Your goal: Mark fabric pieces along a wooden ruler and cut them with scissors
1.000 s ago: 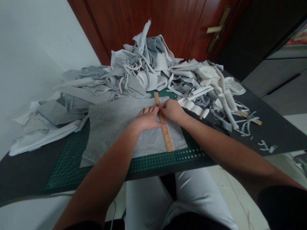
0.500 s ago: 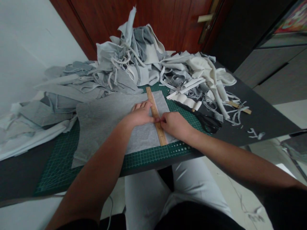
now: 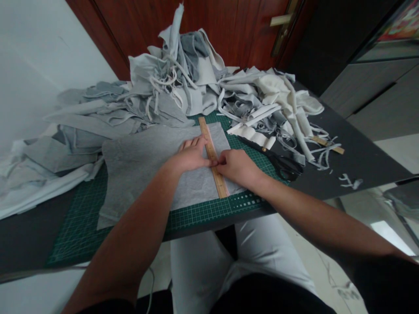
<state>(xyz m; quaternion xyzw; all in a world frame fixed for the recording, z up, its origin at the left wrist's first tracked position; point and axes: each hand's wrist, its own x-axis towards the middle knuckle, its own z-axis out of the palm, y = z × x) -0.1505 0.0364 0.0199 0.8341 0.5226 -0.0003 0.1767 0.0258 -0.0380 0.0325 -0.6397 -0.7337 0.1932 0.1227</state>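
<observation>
Left hand (image 3: 193,156): spread, gotta pin ruler (image 3: 221,188) flat
Right hand (image 3: 238,165): curled, can't tell if pinching
Cloth (image 3: 140,159): smooth toward surface's front edge (image 3: 203,228)

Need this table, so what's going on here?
A person's left hand presses a flat wooden ruler onto grey cloth. The right hand, fingers pinched, sits at the ruler's right edge; whether it holds anything is unclear. A green gridded cutting mat lies beneath, with black-handled scissors to the right and heaped grey and white fabric scraps behind.

wooden ruler (image 3: 220,185), its markings too small and blurred
</observation>
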